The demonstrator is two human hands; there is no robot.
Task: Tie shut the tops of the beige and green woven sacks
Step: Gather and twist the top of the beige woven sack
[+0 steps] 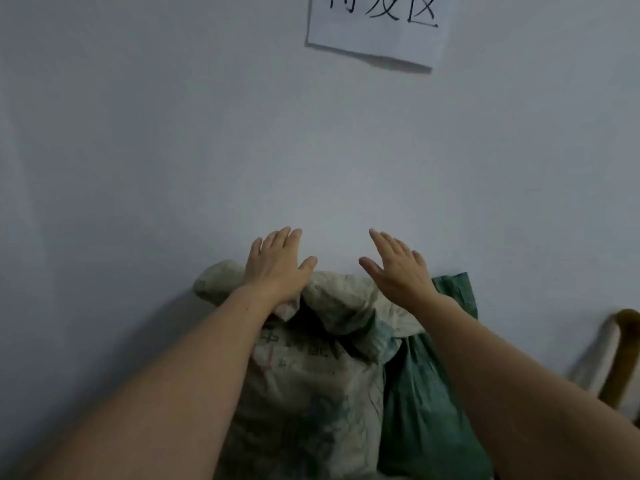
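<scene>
My left hand and right hand hover spread, empty; I'd gather the beige sack top tightly first.

two hands: left hand, right hand, beige sack, green sack, paper sign

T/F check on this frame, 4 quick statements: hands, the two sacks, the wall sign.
1. Both hands are open and hold nothing. True: left hand and right hand are spread flat, fingers extended.
2. The green sack stands left of the beige sack. False: it stands on the right.
3. A paper sign hangs on the wall above the sacks. True.
4. The beige sack's top is tied with cord. False: it is crumpled and loose, with no tie visible.
</scene>
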